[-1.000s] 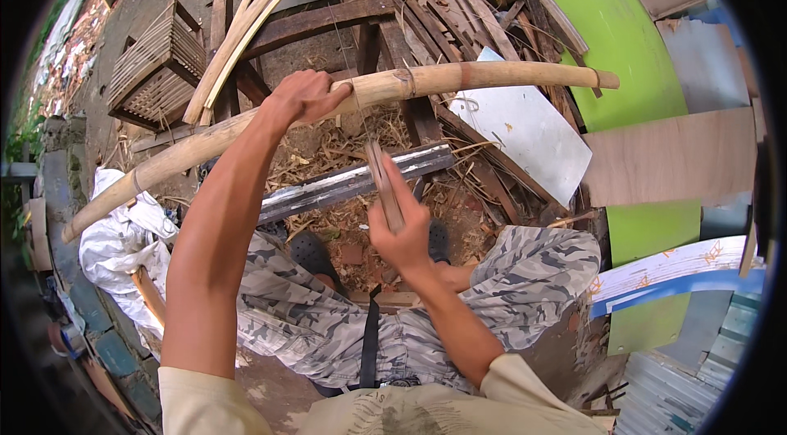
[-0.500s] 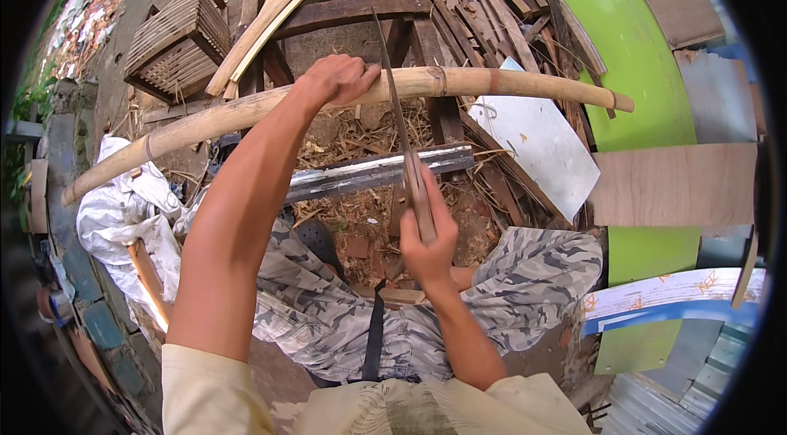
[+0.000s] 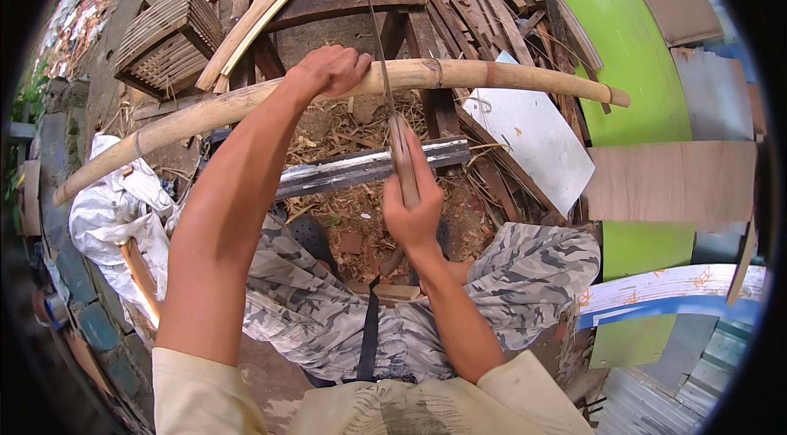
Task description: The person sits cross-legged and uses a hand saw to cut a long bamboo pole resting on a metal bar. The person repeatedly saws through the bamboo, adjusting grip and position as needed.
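A long, slightly bowed bamboo pole (image 3: 484, 74) lies crosswise in front of me, over a dark wooden frame (image 3: 340, 7). My left hand (image 3: 332, 72) is closed round the pole, pressing on it from above just left of the blade. In my right hand (image 3: 414, 209) is the wooden handle of a handsaw (image 3: 384, 66), fingers wrapped round it. Its long thin blade, seen almost edge-on, crosses the pole right beside my left knuckles and points away from me. The teeth cannot be made out, nor how deep the blade sits.
Split bamboo strips (image 3: 270, 13) lean at the far left, next to a slatted wooden crate (image 3: 168, 33). Scrap wood (image 3: 484, 0) is piled at the far right, near a white board (image 3: 533, 136) and green panels (image 3: 635, 66). A white sack (image 3: 106, 222) lies left.
My right hand and the handsaw have moved a little forward, away from me. My left hand stays on the pole. The whole view has shifted slightly.
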`<action>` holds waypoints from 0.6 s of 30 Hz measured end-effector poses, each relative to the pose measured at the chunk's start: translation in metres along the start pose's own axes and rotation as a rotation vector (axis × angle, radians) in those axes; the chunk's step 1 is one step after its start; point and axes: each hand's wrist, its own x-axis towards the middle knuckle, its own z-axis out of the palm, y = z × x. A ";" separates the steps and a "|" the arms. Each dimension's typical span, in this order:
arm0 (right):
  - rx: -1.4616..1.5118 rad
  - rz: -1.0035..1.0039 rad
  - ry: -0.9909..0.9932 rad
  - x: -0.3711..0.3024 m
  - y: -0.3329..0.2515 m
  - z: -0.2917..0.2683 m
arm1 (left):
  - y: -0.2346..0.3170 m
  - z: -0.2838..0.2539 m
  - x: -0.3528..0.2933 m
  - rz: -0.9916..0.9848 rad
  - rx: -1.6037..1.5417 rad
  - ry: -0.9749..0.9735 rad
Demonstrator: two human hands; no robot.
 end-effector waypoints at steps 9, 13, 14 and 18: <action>-0.026 -0.042 -0.061 -0.121 -0.023 -0.056 | -0.003 0.001 -0.004 -0.068 -0.008 -0.003; -0.071 -0.059 -0.020 -0.085 -0.021 -0.040 | -0.006 0.000 -0.005 -0.123 -0.032 0.047; -0.042 0.034 -0.053 -0.077 -0.018 -0.036 | -0.003 -0.007 -0.008 -0.070 0.006 0.111; 0.033 0.036 -0.021 -0.070 -0.015 -0.028 | -0.001 -0.012 -0.027 -0.051 0.103 0.062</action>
